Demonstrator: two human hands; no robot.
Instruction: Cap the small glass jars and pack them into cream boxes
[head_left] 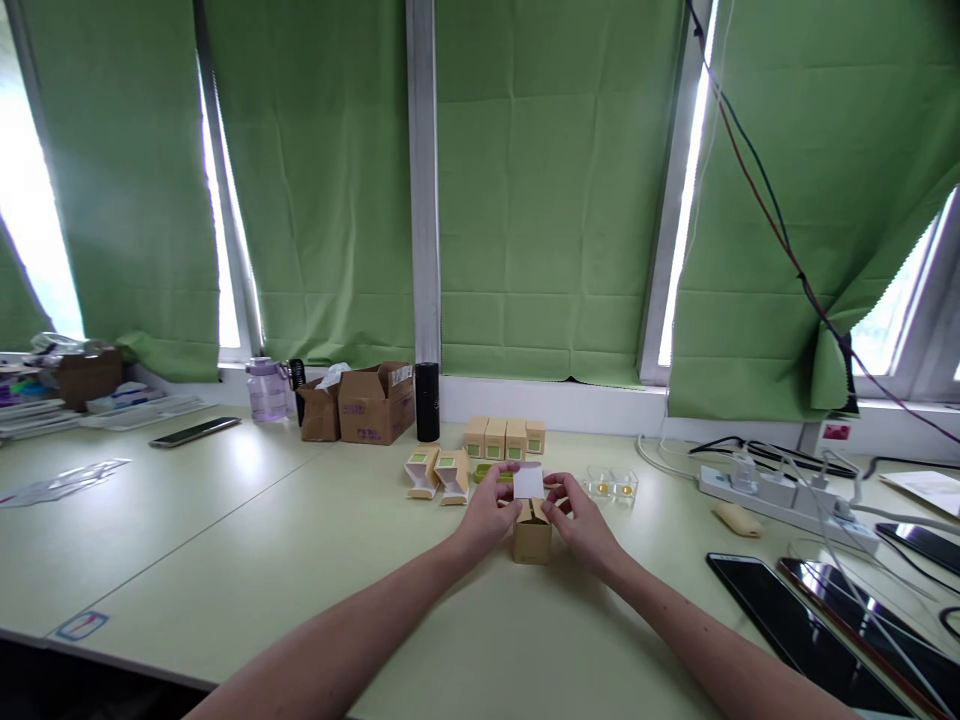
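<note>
A small brown cardboard box [532, 543] stands on the table before me with its top open, its white-lined lid [528, 481] raised at the back and the side flaps partly folded in. My left hand [489, 508] grips the box's upper left side, fingers bent around the flap and lid edge. On the opposite side, my right hand [581, 522] holds the top edge with thumb and fingers. A green item [484, 471], partly hidden by my left hand, lies behind. To the right sit clear plastic cups [611, 486] with small yellow contents.
Several closed small boxes [495, 440] stand in a row at the back, and two unfolded ones [453, 478] lie left of them. A large carton [375, 402], a black cylinder [427, 402] and a purple bottle [267, 390] line the wall. A power strip [787, 508] and tablets [780, 610] occupy the right.
</note>
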